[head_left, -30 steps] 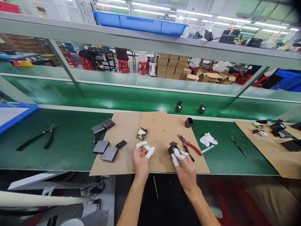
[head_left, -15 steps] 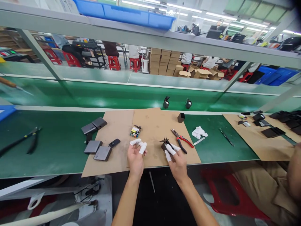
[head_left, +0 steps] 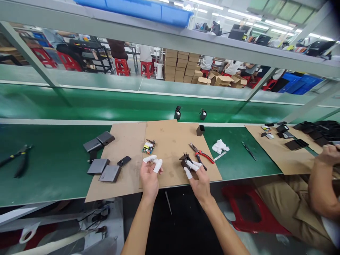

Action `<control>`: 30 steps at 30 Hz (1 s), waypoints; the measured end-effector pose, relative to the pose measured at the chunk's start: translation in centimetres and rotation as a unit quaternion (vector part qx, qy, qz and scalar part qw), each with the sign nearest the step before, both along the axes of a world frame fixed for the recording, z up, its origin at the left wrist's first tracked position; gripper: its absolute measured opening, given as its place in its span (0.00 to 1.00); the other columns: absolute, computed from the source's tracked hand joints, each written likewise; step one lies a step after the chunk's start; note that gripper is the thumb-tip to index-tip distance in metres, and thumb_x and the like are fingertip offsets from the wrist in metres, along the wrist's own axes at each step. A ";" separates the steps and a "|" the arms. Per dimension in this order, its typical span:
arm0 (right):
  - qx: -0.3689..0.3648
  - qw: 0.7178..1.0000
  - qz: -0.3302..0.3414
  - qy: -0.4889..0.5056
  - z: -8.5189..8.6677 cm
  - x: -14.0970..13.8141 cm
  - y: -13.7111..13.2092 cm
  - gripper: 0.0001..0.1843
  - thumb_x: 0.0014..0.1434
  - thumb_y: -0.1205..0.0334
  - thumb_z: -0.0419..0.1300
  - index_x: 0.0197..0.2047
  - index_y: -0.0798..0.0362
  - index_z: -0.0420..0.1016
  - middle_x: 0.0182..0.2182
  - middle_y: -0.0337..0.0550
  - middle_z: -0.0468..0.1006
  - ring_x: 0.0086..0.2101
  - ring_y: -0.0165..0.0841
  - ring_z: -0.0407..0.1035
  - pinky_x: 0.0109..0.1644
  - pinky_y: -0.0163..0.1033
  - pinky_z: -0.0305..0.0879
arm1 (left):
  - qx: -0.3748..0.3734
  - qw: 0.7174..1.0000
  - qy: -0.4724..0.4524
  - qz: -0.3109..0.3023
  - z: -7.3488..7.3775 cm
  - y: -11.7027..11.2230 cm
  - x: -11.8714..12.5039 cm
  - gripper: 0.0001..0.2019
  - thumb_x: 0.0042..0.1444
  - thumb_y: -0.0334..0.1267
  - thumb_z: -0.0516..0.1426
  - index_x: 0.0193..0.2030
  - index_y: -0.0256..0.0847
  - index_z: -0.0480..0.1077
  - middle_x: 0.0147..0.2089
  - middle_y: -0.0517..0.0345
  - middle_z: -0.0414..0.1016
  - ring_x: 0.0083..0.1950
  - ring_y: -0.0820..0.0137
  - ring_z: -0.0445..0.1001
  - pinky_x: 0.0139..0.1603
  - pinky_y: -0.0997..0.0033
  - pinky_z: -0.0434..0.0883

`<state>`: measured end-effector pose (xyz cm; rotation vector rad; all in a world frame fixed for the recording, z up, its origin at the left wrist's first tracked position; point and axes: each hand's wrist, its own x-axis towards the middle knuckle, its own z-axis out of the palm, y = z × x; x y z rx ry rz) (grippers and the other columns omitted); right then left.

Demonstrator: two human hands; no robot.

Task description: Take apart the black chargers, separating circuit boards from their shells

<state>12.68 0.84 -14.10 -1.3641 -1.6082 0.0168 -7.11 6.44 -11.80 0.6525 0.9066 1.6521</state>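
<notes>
Looks part-way, I judge: small black box (head_left: 183,164) open, top piece tilted up; circuit board (head_left: 148,147) bare on the cardboard (head_left: 170,134); two similar boxes (head_left: 177,114) beyond, at one o'clock, parts poking up. How much is left, can't tell.

Right hand (head_left: 198,180): white-capped fingers pinching the black box, which sits at their ten o'clock, touching. Pliers (head_left: 197,150) at one o'clock, near. Left hand (head_left: 149,177): fingers curled, thumb apart, nothing seen between; board at twelve o'clock, just beyond the fingertips.
</notes>
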 end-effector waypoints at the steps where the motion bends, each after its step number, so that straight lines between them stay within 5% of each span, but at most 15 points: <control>1: -0.002 1.000 -0.005 -0.003 0.0 0.1 0.0 0.23 0.72 0.64 0.65 0.68 0.46 0.76 0.54 0.52 0.82 0.53 0.42 0.81 0.60 0.50 0.82 | 0.000 1.000 0.000 0.001 0.0 0.0 0.0 0.22 0.49 0.41 0.76 0.47 0.42 0.75 0.42 0.63 0.74 0.28 0.80 0.73 0.24 0.80 0.68; 9: -0.012 0.999 -0.005 -0.043 -0.5 0.8 -0.1 0.21 0.72 0.62 0.64 0.66 0.46 0.78 0.54 0.51 0.84 0.53 0.42 0.82 0.60 0.46 0.80 | -0.003 1.000 -0.001 0.011 0.0 -0.2 0.0 0.22 0.49 0.42 0.76 0.47 0.42 0.75 0.43 0.62 0.75 0.27 0.81 0.73 0.24 0.79 0.68; 15: 0.008 1.000 -0.015 -0.024 -1.2 0.8 0.0 0.27 0.72 0.60 0.66 0.71 0.47 0.72 0.56 0.53 0.84 0.55 0.44 0.81 0.62 0.51 0.81 | 0.000 1.000 -0.002 0.014 0.1 -0.3 0.1 0.22 0.48 0.42 0.77 0.46 0.42 0.75 0.45 0.61 0.75 0.27 0.81 0.73 0.24 0.80 0.68; 20: -0.009 1.000 -0.004 0.023 -0.9 0.6 0.0 0.20 0.70 0.61 0.67 0.64 0.43 0.81 0.59 0.51 0.83 0.57 0.43 0.81 0.65 0.49 0.79 | -0.002 1.000 0.009 0.013 0.0 -0.2 0.1 0.22 0.49 0.42 0.76 0.46 0.42 0.75 0.44 0.61 0.75 0.26 0.81 0.73 0.23 0.80 0.68; 25: -0.022 0.991 0.008 0.129 0.4 0.3 0.5 0.14 0.69 0.56 0.68 0.56 0.45 0.86 0.53 0.51 0.87 0.52 0.44 0.83 0.60 0.51 0.82 | 0.001 1.000 0.020 0.013 0.1 -0.3 0.1 0.21 0.50 0.42 0.76 0.45 0.41 0.75 0.46 0.61 0.75 0.26 0.81 0.74 0.23 0.79 0.68; 28: -0.023 0.970 -0.005 0.240 2.2 -0.2 -0.1 0.22 0.77 0.51 0.57 0.69 0.46 0.74 0.57 0.53 0.85 0.52 0.43 0.84 0.51 0.50 0.86 | 0.002 1.000 0.025 0.012 0.2 -0.3 0.2 0.21 0.49 0.42 0.76 0.45 0.41 0.75 0.45 0.61 0.75 0.26 0.80 0.75 0.23 0.79 0.68; 30: -0.048 0.923 0.014 0.382 3.6 -0.4 -1.1 0.25 0.80 0.50 0.50 0.75 0.43 0.67 0.63 0.51 0.81 0.55 0.42 0.83 0.53 0.50 0.87 | 0.005 0.999 0.031 0.009 0.2 -0.3 0.3 0.20 0.50 0.42 0.76 0.45 0.41 0.75 0.44 0.60 0.76 0.26 0.79 0.75 0.23 0.79 0.68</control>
